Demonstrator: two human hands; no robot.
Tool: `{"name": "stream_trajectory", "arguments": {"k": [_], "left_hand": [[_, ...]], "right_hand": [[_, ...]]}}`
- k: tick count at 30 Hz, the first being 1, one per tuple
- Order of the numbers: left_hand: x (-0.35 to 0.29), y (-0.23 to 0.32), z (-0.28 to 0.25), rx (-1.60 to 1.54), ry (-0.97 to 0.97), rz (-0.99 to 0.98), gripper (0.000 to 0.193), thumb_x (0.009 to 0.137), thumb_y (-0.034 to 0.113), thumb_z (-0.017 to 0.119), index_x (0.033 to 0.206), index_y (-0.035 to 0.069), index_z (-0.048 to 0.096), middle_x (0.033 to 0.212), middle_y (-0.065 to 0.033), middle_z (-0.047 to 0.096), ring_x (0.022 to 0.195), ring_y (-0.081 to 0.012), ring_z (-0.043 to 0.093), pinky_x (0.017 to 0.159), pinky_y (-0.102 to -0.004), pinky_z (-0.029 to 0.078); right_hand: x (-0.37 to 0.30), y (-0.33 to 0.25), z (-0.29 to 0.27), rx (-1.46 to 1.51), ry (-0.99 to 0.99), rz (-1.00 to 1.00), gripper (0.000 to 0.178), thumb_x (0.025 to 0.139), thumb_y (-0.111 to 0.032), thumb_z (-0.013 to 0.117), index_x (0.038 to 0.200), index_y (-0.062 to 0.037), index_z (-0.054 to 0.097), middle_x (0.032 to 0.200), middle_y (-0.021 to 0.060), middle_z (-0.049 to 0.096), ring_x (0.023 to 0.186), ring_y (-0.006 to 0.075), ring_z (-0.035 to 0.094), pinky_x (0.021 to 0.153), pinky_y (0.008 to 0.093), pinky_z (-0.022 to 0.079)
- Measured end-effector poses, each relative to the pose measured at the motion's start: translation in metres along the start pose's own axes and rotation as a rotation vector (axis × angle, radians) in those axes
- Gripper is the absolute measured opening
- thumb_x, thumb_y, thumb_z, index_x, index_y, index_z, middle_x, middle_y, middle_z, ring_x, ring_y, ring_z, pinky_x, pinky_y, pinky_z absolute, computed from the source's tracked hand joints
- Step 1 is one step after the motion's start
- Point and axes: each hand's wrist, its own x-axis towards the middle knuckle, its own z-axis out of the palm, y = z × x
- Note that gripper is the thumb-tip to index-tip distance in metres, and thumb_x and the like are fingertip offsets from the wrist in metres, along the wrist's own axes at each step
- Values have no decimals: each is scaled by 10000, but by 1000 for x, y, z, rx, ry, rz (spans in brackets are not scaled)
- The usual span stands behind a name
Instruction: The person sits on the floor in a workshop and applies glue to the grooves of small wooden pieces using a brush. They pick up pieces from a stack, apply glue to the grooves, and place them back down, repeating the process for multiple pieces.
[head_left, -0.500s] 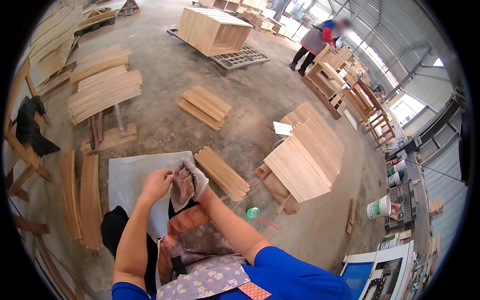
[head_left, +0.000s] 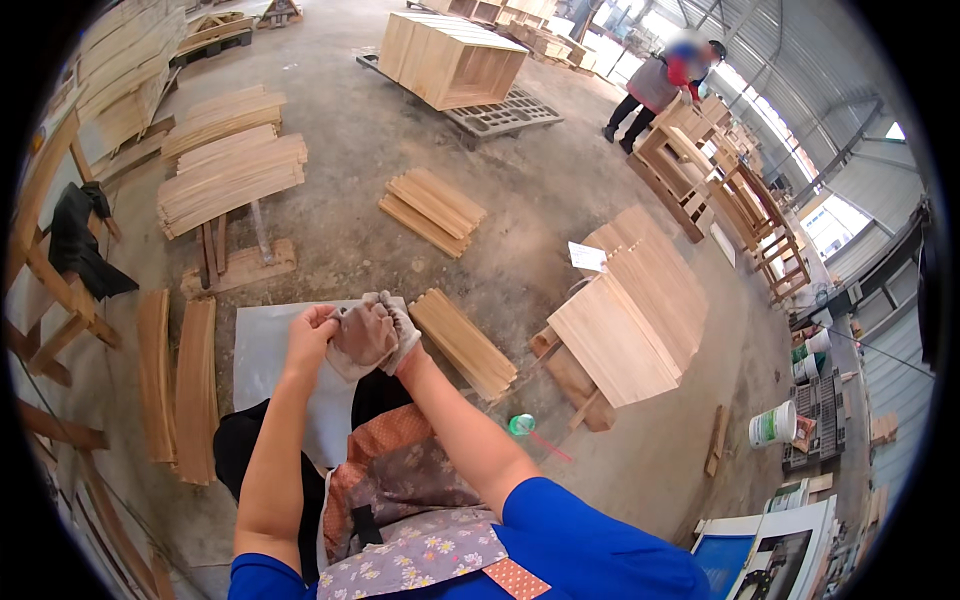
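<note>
Above the far right corner of the grey sheet [head_left: 262, 350]: one stained cloth [head_left: 364, 337], left edge pinched in my left hand [head_left: 309, 335]. My right hand [head_left: 403, 338] is largely covered; I cannot tell its grip.

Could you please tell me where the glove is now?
In the head view, the glove is left of centre, at the end of the right forearm, between the left hand and the nearest slats.

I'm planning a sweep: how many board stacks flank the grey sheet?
3: two stacks left of the sheet, one stack to its right. More may be hidden.
</note>
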Motion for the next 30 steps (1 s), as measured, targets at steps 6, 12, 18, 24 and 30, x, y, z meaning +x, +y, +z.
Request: {"name": "stream_trajectory", "arguments": {"k": [6, 12, 18, 24, 30], "left_hand": [[6, -13, -17, -88, 35, 34, 327, 805, 63, 576, 1116, -10, 502, 936, -55, 596, 819, -119, 555, 715, -242, 439], [-13, -4, 5, -14, -1, -379, 590, 815, 260, 609, 1275, 29, 321, 1200, -161, 441, 881, -254, 556, 767, -366, 460], [-13, -9, 6, -20, -157, -476, 564, 859, 357, 537, 1257, 22, 319, 1209, -171, 416, 894, -281, 557, 733, -391, 476], [-17, -4, 9, 65, -146, -430, 475, 856, 316, 547, 1201, 20, 411, 1008, -98, 549, 839, -185, 569, 743, -324, 468], [-30, 71, 25, -76, -116, 418, 413, 810, 174, 598, 1175, 16, 489, 904, -41, 583, 783, -86, 523, 715, -219, 408]], "right_hand": [[-7, 27, 2, -33, -31, 147, 263, 905, -321, 365, 1023, -143, 519, 1065, 31, 529, 1042, 192, 456, 978, 348, 317], [-19, 76, -6, 624, -250, 445, 265, 847, -308, 400, 955, -95, 514, 944, 88, 517, 874, 200, 493, 868, 335, 393], [-30, 126, 0, 967, -176, 379, 277, 764, -332, 468, 920, -108, 512, 870, 97, 496, 835, 225, 468, 774, 336, 388], [-28, 112, -3, 775, -180, 321, 266, 836, -358, 440, 915, -113, 506, 864, 67, 511, 841, 225, 488, 783, 337, 400], [-23, 66, 12, -1035, -203, -300, 281, 908, -385, 411, 910, -118, 500, 858, 37, 525, 847, 226, 507, 792, 339, 411]]}}
